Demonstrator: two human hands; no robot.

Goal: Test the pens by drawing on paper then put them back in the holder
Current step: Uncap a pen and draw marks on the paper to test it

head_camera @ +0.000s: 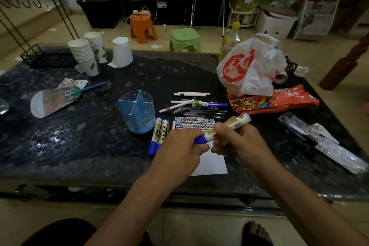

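Paper cups stacked far left; plastic bag far right; two stools beyond.

Dark speckled table with holder, pens, paper.

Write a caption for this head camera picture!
Both hands hold a blue marker over paper, beside the empty holder.

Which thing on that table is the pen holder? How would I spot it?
On the dark table, look left of the hands, beside the two blue-capped markers lying flat. The pen holder is the upright light-blue cup split into compartments, the only blue container standing there; the paper cups farther back are white.
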